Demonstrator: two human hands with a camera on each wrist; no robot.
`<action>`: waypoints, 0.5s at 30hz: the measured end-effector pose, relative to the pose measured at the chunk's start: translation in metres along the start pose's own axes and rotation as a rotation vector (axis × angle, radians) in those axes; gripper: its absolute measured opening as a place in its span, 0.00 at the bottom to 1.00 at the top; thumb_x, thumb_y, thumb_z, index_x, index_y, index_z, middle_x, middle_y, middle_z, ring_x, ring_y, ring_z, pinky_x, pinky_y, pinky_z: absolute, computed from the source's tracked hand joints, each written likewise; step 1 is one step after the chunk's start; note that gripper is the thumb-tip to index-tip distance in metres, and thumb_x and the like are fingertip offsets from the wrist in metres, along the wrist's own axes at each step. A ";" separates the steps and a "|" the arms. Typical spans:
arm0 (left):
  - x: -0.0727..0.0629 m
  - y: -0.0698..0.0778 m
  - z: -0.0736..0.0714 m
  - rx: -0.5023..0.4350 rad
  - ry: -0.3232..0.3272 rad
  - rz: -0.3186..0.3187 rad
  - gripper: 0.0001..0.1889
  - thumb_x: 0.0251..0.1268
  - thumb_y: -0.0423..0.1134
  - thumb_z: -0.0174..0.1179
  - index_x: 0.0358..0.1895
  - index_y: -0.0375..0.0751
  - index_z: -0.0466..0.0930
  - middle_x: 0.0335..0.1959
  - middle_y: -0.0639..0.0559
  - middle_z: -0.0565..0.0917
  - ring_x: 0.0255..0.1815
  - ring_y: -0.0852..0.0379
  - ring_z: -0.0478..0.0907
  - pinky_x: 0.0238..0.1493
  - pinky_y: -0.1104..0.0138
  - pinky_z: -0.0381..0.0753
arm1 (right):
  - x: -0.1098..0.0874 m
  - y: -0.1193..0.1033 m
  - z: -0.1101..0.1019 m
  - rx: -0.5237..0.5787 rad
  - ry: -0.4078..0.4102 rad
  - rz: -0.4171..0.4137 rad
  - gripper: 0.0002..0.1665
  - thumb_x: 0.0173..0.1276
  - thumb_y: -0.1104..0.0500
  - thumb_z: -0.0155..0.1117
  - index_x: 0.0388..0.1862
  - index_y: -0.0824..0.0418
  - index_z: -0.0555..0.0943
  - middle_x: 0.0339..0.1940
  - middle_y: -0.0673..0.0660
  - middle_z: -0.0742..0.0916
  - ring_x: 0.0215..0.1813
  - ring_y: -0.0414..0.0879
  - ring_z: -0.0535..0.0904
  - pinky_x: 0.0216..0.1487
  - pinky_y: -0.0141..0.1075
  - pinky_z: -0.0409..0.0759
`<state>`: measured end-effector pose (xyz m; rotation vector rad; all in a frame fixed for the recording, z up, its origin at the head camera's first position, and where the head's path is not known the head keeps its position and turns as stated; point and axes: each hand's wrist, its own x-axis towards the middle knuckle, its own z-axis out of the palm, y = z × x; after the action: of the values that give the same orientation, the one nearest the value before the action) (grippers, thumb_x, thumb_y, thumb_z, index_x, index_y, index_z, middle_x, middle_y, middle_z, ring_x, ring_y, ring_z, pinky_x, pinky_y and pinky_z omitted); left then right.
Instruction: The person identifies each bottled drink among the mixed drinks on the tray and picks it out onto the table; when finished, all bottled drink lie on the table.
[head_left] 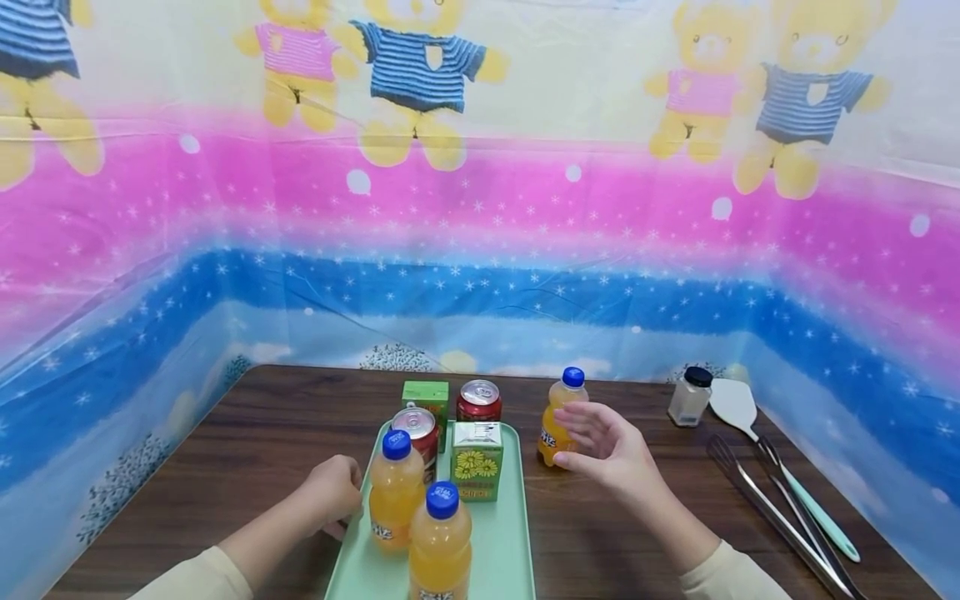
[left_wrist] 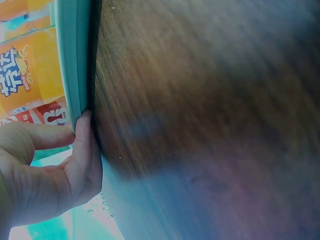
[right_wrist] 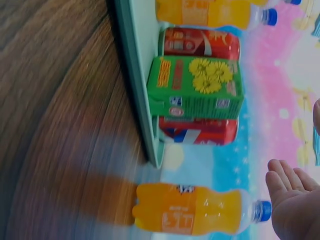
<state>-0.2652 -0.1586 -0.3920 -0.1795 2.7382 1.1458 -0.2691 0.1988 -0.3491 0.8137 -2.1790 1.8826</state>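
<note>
At its left edge, the light green tray (head_left: 495, 542) is pinched by my left hand (head_left: 335, 494); in the left wrist view the thumb and fingers (left_wrist: 82, 137) meet on its rim. My right hand (head_left: 606, 446) has its fingers spread beside an orange drink bottle (head_left: 550, 429) with a blue cap, which stands upright on the table right of the tray. The right wrist view shows a gap between that hand and the bottle. Two more orange drink bottles (head_left: 395, 492) stand on the tray, along with red cans (head_left: 422, 434) and green drink cartons (head_left: 477, 465).
A small jar (head_left: 690, 397) with a black lid stands at the back right of the brown table (head_left: 600, 533). Near it lie a white-headed spatula (head_left: 735, 404) and metal utensils (head_left: 780, 525). A printed cloth (head_left: 525, 217) surrounds the table's back and sides.
</note>
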 end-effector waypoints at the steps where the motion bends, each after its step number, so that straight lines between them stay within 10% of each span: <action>1: 0.000 0.000 0.000 -0.001 0.000 -0.002 0.11 0.48 0.20 0.61 0.28 0.33 0.68 0.25 0.42 0.71 0.24 0.50 0.74 0.18 0.61 0.83 | 0.000 -0.001 0.002 0.006 -0.009 -0.010 0.36 0.52 0.69 0.71 0.59 0.72 0.67 0.58 0.69 0.76 0.60 0.58 0.72 0.60 0.39 0.72; 15: -0.002 0.000 -0.001 -0.010 0.003 0.000 0.10 0.48 0.20 0.61 0.28 0.32 0.69 0.25 0.42 0.72 0.23 0.50 0.75 0.18 0.61 0.83 | -0.009 -0.012 0.043 0.108 -0.150 -0.022 0.34 0.53 0.68 0.71 0.59 0.67 0.69 0.57 0.66 0.78 0.60 0.57 0.72 0.61 0.43 0.72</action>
<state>-0.2631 -0.1589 -0.3908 -0.1831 2.7356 1.1610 -0.2457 0.1601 -0.3514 1.0253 -2.1561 2.0041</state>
